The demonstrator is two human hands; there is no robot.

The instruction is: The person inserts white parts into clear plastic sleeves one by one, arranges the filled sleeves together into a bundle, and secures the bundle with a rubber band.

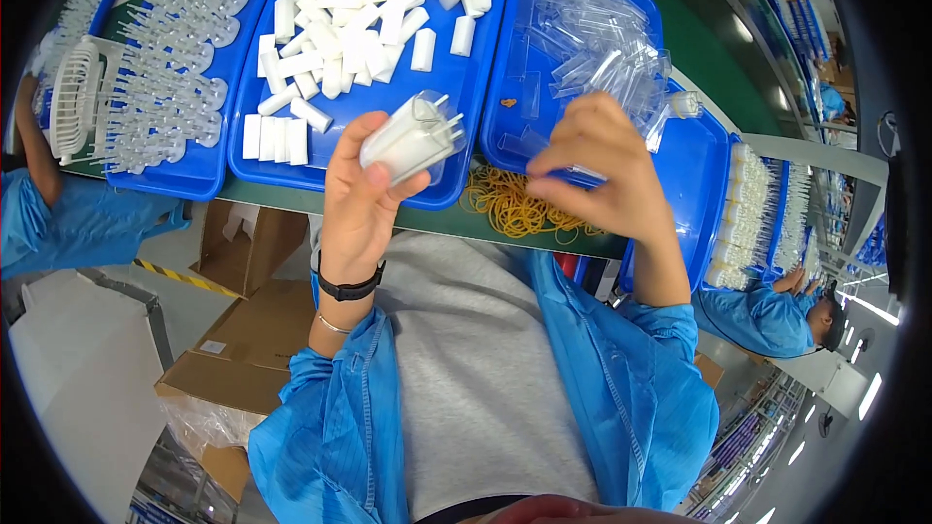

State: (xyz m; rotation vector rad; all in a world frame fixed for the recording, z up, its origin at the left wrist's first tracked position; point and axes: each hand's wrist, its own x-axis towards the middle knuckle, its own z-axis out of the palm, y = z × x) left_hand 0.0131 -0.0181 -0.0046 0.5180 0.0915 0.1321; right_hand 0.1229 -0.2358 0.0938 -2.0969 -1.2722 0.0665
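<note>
My left hand (364, 180) is closed round a bundle of white blocks and clear plastic strips (419, 139), tilted up to the right over the front edge of the middle tray. Clear strip ends stick out at its upper right. My right hand (607, 160) hovers over the front of the right tray, with bent fingers and the thumb apart from the forefinger. Nothing can be made out between them. Loose clear plastic strips (607, 44) fill the back of that tray. Many white blocks (340, 24) are heaped in the middle tray (254, 160); several stand in a row near its front.
Yellow rubber bands (519, 206) lie piled on the green table (442, 223) in front of me. White pronged pieces (165, 68) fill a blue tray at left. Another bundle (685, 104) sits at the right tray's edge. Co-workers (767, 315) sit on both sides; cardboard boxes (243, 335) stand below left.
</note>
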